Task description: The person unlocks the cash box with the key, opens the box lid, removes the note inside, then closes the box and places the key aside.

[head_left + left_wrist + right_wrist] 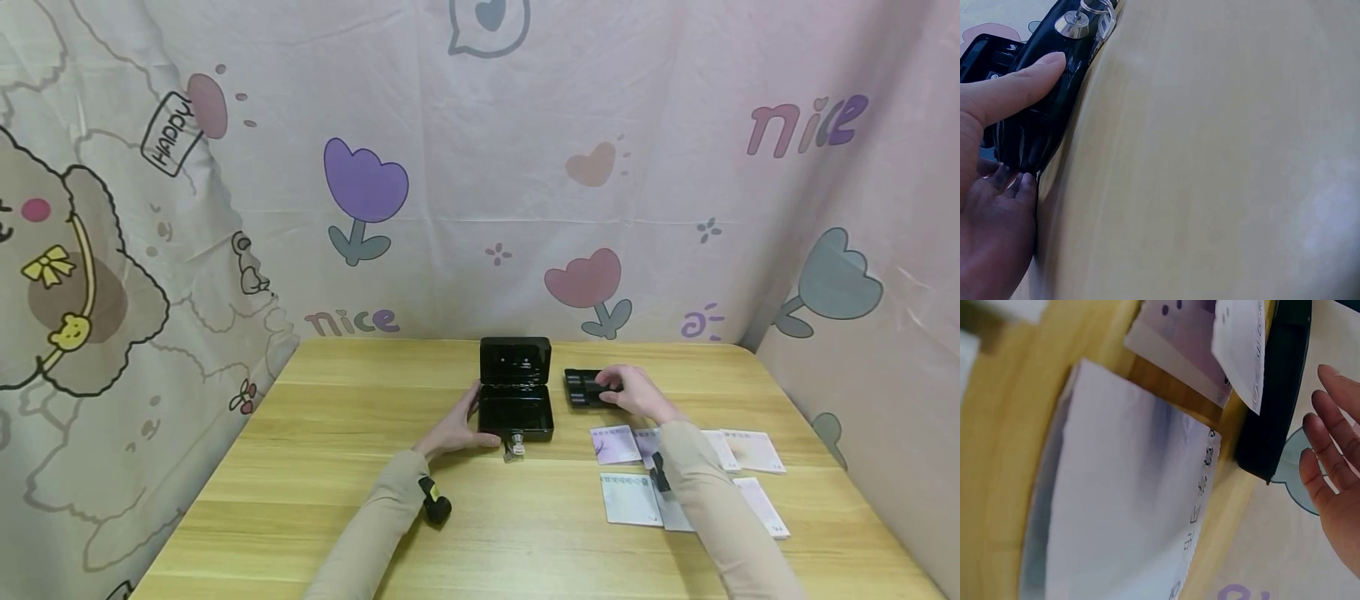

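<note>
A black cash box (516, 412) stands on the table with its lid (515, 360) raised. A lock with keys on a ring (1074, 24) sits at its front. My left hand (459, 429) holds the box's near left corner, thumb along the front and the other fingers at the side. To the right lies a black compartment tray (581, 388). My right hand (636, 393) is over the tray's right end. In the right wrist view its fingers (1329, 440) are spread, loosely bent and apart from the tray; the thumb is not seen there.
Pale printed paper slips (632, 500) lie in two rows at the right, partly hidden beneath my right forearm (712, 508). The wooden table (322, 408) reaches back to a patterned cloth (465, 167), which also hangs at both sides.
</note>
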### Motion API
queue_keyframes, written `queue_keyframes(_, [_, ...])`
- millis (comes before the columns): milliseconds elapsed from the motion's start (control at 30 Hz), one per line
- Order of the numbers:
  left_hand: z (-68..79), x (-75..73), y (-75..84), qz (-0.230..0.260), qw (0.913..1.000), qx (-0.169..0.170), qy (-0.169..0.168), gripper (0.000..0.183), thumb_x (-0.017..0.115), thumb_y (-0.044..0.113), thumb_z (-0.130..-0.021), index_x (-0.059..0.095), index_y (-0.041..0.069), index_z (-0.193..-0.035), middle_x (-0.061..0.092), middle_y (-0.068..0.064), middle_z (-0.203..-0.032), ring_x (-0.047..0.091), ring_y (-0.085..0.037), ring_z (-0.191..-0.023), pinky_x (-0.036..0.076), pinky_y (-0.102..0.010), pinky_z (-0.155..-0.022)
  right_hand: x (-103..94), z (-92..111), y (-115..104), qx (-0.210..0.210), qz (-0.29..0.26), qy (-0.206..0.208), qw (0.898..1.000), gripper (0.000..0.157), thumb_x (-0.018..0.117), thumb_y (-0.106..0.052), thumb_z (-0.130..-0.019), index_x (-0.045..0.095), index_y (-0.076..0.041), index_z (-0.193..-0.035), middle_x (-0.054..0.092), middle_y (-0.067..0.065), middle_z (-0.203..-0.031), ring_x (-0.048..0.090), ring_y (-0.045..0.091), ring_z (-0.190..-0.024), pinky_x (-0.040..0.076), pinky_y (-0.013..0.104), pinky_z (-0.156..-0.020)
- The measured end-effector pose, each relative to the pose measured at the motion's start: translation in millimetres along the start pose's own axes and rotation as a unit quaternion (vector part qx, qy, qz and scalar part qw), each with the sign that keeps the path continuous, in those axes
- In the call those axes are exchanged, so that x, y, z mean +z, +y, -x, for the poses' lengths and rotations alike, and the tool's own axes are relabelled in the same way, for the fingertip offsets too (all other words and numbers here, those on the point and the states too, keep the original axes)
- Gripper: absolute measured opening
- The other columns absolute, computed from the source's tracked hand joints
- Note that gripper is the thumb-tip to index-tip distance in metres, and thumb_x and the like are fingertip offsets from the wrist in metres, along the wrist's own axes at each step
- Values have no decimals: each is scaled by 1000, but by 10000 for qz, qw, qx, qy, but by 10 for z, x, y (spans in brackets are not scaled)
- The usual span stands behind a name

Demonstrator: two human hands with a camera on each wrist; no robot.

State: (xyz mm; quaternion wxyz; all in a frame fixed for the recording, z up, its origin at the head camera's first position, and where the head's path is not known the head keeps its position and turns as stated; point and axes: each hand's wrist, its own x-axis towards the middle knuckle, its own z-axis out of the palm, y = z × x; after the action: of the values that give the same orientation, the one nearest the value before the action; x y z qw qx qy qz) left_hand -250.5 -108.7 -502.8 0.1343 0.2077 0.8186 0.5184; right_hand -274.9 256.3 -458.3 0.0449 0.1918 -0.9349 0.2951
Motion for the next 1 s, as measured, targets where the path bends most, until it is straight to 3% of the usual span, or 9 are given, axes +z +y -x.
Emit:
queue_keyframes(333, [-12,10,-25,-67,10000,25,-3,120,86,17,-80,-1,2,-161,5,-23,-169,21,-43,-154,21,-52,-128,40,-83,58,197,-146,-70,9997,21,73,0,-84,71,4,-104,72,16,-95,63,20,-84,52,33,-78])
queue_keyframes(667, [-4,-6,-6,45,10000,44,-43,121,86,16,-79,-1,1,-161,4,-24,-169,20,-44,-154,21,-52,-127,80,-153,71,386,-261,-199,9987,21,72,4,-83,71,4,-104,72,17,-97,64,24,-88,55,47,-89])
queue_keyframes(1000, [3,-4,-9,28,10000,57,-16,121,86,15,-79,-1,1,-161,4,-24,-169,21,-45,-153,22,-53,-127,100,-161,49,476,-238,-212,9984,18,69,10,-82,71,3,-98,70,16,-92,62,22,-84,54,38,-81])
